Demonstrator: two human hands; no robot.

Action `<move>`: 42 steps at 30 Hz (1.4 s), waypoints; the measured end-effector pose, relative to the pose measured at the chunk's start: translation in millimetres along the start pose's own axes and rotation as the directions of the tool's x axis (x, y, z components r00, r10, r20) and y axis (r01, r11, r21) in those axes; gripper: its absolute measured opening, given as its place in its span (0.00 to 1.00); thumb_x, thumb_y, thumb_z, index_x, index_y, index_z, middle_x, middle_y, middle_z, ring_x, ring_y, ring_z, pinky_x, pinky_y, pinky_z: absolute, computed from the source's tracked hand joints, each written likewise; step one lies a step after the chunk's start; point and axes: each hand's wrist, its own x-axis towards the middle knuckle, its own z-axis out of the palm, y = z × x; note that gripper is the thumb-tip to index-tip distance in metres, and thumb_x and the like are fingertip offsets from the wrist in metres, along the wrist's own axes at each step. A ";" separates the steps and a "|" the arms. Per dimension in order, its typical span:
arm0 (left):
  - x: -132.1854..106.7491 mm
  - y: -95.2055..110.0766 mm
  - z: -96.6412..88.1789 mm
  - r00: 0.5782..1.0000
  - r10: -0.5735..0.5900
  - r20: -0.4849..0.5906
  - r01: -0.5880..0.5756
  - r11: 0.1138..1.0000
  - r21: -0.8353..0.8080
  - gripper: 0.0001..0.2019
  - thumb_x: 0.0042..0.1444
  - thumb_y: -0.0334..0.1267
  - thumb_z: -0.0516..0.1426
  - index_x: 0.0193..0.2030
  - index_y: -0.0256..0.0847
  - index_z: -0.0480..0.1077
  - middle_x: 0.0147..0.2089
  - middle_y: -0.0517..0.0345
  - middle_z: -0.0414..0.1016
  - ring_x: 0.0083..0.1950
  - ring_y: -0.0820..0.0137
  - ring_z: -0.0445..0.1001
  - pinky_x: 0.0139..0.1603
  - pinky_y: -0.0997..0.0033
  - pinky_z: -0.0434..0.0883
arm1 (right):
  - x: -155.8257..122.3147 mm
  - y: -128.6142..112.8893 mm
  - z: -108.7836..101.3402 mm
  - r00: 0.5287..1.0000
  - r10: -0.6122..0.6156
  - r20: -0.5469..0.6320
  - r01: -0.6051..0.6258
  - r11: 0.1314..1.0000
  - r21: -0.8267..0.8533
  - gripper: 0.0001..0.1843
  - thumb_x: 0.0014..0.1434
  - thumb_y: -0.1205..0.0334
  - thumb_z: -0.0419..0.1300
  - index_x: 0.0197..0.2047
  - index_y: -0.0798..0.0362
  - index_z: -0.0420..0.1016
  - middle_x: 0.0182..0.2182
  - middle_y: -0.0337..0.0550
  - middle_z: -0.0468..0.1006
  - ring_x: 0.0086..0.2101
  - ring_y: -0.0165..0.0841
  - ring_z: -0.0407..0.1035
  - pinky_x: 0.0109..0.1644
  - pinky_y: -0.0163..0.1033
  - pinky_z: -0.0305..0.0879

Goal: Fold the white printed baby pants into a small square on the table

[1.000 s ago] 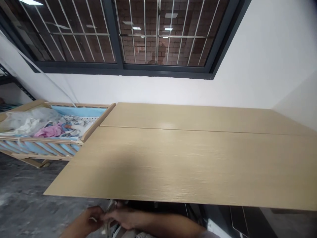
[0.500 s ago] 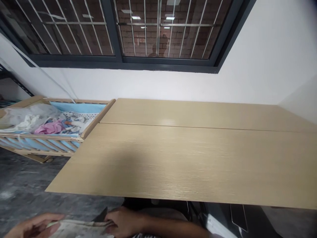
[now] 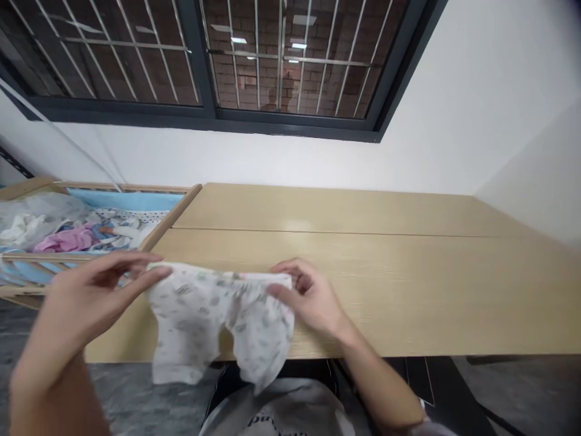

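A pair of small white shorts (image 3: pixel 190 315) with a faint grey-green print hangs between my two hands, its gathered waistband on top and the two legs dangling. My left hand (image 3: pixel 104 290) pinches the waistband's left corner between thumb and fingers. At the opposite corner, my right hand (image 3: pixel 306 293) grips the waistband, fingers curled. The shorts hang over the front edge of the wooden table (image 3: pixel 408 290), their lower hems reaching below it. Whether the cloth touches the tabletop I cannot tell.
Left of the table stands a wooden crib (image 3: pixel 170 221) with blue lining, holding a pink cloth (image 3: pixel 68 239), other clothes and a clear plastic bag (image 3: pixel 49 209). A barred window (image 3: pixel 290 115) is set in the white wall behind. My lap (image 3: pixel 281 412) is below the table's edge.
Both hands have risen from below the table's front edge to above it. The shorts, earlier bunched low and mostly out of frame, now hang spread out between them. The view has shifted slightly.
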 end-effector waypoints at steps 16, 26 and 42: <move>119.0 72.1 251.9 0.866 0.108 0.489 -0.192 0.973 0.125 0.11 0.63 0.34 0.53 0.49 0.35 0.73 0.50 0.39 0.78 0.55 0.55 0.73 0.56 0.59 0.66 | 189.0 197.9 -99.3 0.962 0.265 -0.065 -0.265 0.852 -0.451 0.10 0.59 0.69 0.57 0.43 0.60 0.76 0.33 0.44 0.79 0.31 0.29 0.69 0.39 0.33 0.65; -119.3 129.9 229.9 0.401 0.442 0.802 -0.514 0.833 -0.202 0.27 0.61 0.61 0.54 0.38 0.36 0.77 0.34 0.47 0.80 0.38 0.55 0.79 0.44 0.53 0.72 | 195.6 235.3 -107.7 0.943 0.313 -0.113 -0.328 0.811 -0.485 0.10 0.52 0.60 0.65 0.38 0.54 0.75 0.32 0.40 0.78 0.32 0.31 0.70 0.36 0.32 0.63; -113.1 84.0 151.7 0.717 0.145 0.682 0.143 0.927 -0.348 0.18 0.64 0.45 0.48 0.23 0.43 0.60 0.21 0.63 0.66 0.26 0.72 0.67 0.30 0.72 0.60 | 244.0 152.1 -41.1 0.957 0.287 -0.052 -0.274 0.821 -0.501 0.13 0.51 0.54 0.67 0.24 0.56 0.77 0.18 0.39 0.75 0.24 0.29 0.68 0.30 0.31 0.62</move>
